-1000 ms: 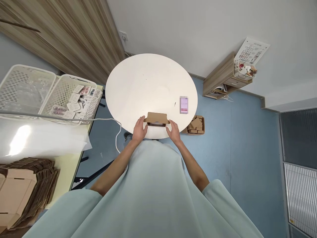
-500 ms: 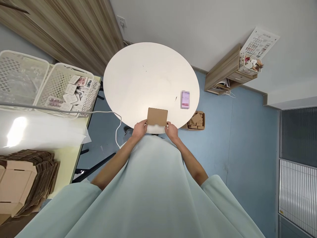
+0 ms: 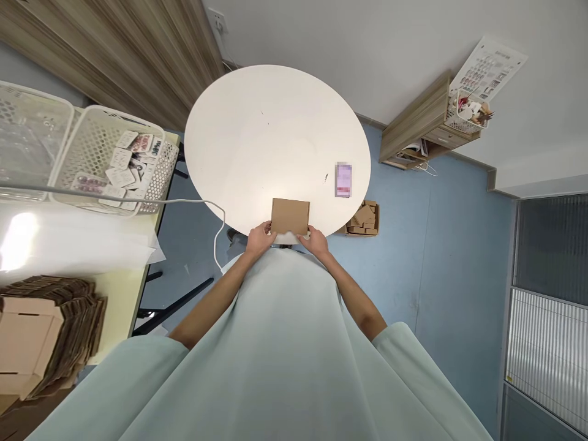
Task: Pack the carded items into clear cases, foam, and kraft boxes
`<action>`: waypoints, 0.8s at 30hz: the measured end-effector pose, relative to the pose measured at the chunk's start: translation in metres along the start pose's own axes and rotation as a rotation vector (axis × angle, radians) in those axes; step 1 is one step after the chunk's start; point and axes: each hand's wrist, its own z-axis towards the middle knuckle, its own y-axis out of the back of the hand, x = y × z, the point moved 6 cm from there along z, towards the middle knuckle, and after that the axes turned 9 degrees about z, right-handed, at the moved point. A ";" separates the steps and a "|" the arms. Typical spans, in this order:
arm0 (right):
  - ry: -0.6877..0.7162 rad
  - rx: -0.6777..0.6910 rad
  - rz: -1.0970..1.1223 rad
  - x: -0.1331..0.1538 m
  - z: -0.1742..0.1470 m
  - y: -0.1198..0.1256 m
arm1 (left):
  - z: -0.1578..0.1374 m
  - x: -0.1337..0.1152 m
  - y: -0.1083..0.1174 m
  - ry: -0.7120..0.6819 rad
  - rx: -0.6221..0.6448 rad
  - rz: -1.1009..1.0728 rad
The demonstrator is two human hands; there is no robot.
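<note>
A small brown cardboard box (image 3: 290,215) lies at the near edge of the round white table (image 3: 271,135), its lid panel facing up. My left hand (image 3: 260,237) grips its near left corner, thumb along the front edge. At the near right corner, my right hand (image 3: 315,239) holds the box with the thumb against the front edge. The fingers under and behind the sides are partly hidden. To the right on the tabletop is a pinkish-purple rectangular item (image 3: 343,180), blurred out.
Below the table's right side stands an open carton (image 3: 362,219) of small brown boxes. On the left, a side table (image 3: 120,293) bears white baskets (image 3: 108,160) with small packs and a stack of flattened cardboard (image 3: 55,331). A white cable (image 3: 193,201) reaches the table's edge.
Both thumbs have moved inward along the box's front edge, the right one most. The box stays in nearly the same place. The view has shifted slightly.
</note>
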 end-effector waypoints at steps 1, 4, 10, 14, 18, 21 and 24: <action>0.009 -0.003 0.015 -0.001 0.001 -0.001 | 0.001 0.001 -0.001 0.015 -0.004 -0.021; 0.011 -0.010 0.026 -0.004 0.004 -0.003 | 0.005 0.005 -0.002 0.059 -0.012 -0.045; -0.057 -0.022 0.037 -0.008 0.012 -0.002 | 0.016 0.007 -0.004 0.091 -0.035 0.009; -0.102 -0.030 0.069 -0.009 0.018 0.000 | 0.020 0.001 -0.004 0.090 -0.044 0.066; -0.118 -0.050 0.100 -0.009 0.023 0.003 | 0.023 -0.006 -0.002 0.068 -0.054 0.079; -0.126 -0.059 0.106 -0.009 0.026 0.007 | 0.026 -0.010 0.000 0.060 -0.064 0.090; -0.139 -0.058 0.115 -0.007 0.029 0.010 | 0.030 -0.014 0.003 0.055 -0.065 0.104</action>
